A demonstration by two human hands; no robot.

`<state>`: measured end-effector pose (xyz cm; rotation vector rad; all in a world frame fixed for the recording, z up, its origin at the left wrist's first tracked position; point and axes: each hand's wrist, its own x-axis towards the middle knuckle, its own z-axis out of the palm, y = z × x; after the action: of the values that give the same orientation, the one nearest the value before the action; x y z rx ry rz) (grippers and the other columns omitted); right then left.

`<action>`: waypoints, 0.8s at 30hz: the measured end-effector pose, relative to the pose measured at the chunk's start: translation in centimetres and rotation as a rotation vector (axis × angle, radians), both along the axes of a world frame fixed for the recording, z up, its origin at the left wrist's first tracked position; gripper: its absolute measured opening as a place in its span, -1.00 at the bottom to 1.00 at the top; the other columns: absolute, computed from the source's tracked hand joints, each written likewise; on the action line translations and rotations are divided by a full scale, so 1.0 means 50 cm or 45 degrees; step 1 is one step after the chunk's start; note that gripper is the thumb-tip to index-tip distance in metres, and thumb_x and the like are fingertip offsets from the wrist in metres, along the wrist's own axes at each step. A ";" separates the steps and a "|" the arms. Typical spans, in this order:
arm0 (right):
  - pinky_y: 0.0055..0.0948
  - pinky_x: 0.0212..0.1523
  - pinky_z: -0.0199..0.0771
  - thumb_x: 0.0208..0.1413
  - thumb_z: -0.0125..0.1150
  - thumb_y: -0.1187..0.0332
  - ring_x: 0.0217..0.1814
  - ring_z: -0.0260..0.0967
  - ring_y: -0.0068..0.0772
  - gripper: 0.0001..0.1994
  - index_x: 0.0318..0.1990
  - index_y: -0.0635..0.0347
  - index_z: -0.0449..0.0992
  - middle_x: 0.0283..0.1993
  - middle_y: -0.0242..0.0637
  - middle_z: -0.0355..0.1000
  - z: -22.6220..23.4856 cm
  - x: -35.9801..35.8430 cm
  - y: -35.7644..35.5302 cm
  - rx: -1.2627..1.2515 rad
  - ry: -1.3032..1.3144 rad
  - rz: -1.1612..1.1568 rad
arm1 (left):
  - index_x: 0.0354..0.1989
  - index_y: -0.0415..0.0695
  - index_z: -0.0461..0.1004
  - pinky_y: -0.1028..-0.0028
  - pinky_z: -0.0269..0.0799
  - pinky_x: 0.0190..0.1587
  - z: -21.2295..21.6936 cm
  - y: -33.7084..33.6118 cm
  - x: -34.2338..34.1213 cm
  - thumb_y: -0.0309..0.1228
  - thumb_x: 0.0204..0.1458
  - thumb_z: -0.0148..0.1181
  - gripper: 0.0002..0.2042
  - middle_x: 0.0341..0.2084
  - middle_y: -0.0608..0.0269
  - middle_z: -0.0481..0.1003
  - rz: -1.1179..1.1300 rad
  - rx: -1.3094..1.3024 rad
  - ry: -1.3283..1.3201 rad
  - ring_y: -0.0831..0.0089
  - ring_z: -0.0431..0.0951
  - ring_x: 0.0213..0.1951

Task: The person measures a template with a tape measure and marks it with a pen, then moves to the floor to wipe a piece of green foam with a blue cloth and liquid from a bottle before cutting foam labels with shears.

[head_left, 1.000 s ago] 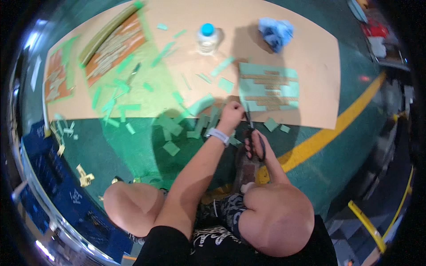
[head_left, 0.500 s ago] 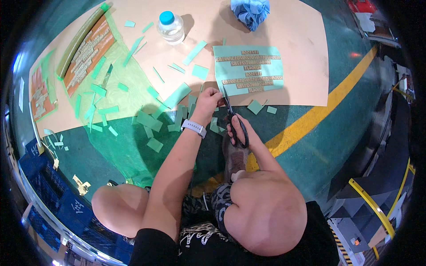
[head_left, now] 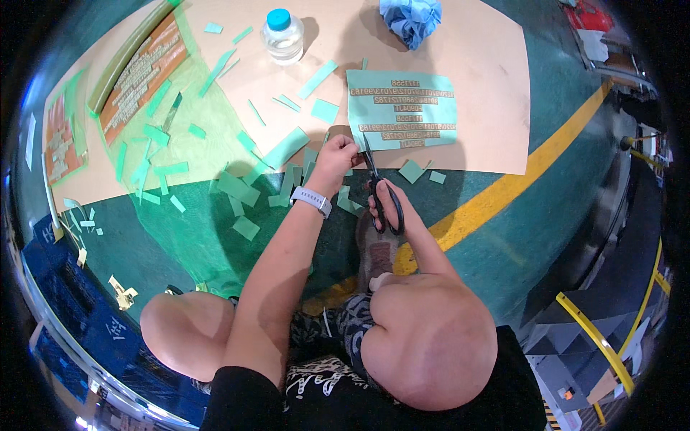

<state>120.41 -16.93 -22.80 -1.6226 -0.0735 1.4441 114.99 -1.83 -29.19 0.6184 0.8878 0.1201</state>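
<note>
I sit on a green floor with my knees up. My right hand (head_left: 388,205) grips black scissors (head_left: 375,179), their blades pointing up at the lower left edge of a green sheet (head_left: 402,108) covered with rows of tan cut-out shapes. My left hand (head_left: 336,159), a white watch on its wrist, pinches that sheet's lower left corner beside the blades. The sheet lies on a large tan board (head_left: 474,65).
Several green paper scraps (head_left: 237,187) litter the floor and a translucent green film (head_left: 194,144). A clear bottle with a blue cap (head_left: 282,36) and a crumpled blue cloth (head_left: 411,18) rest on the board. Orange sheets (head_left: 140,72) lie at left. A yellow floor line (head_left: 503,194) runs right.
The view has swung, so the sheet and board sit lower and nearer the centre. Both hands stay at the sheet's lower left corner, the scissors still at its edge.
</note>
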 end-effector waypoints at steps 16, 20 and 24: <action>-0.59 -0.79 0.14 0.14 -0.08 -0.13 -0.74 0.11 -0.65 -0.49 -0.31 0.26 0.35 -0.69 -0.47 0.13 0.005 0.005 0.002 -0.093 -0.100 0.070 | -0.40 -0.24 0.28 0.40 0.45 -0.13 0.019 0.004 -0.001 -0.55 0.05 -0.06 -0.96 -0.38 0.19 0.39 0.003 -0.053 -0.115 0.37 0.50 -0.26; -0.58 -0.76 0.18 0.15 -0.09 -0.12 -0.73 0.10 -0.65 -0.50 -0.29 0.24 0.34 -0.66 -0.47 0.14 0.013 0.007 0.008 -0.058 -0.094 0.103 | -0.43 -0.25 0.27 0.41 0.48 -0.15 0.017 0.005 -0.001 -0.55 0.05 -0.08 -0.95 -0.37 0.15 0.41 0.021 -0.073 -0.163 0.32 0.53 -0.25; -0.60 -0.77 0.16 0.18 -0.17 -0.13 -0.72 0.10 -0.64 -0.49 -0.24 0.23 0.32 -0.64 -0.47 0.15 0.013 0.010 0.014 -0.062 -0.130 0.138 | -0.38 -0.24 0.27 0.36 0.45 -0.10 0.015 0.006 -0.004 -0.56 0.07 -0.11 -0.97 -0.28 0.09 0.45 -0.078 -0.043 -0.176 0.28 0.53 -0.18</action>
<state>120.91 -16.23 -22.15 -1.7550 -0.1882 1.4535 114.77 -1.51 -28.42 0.5978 0.7350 0.0917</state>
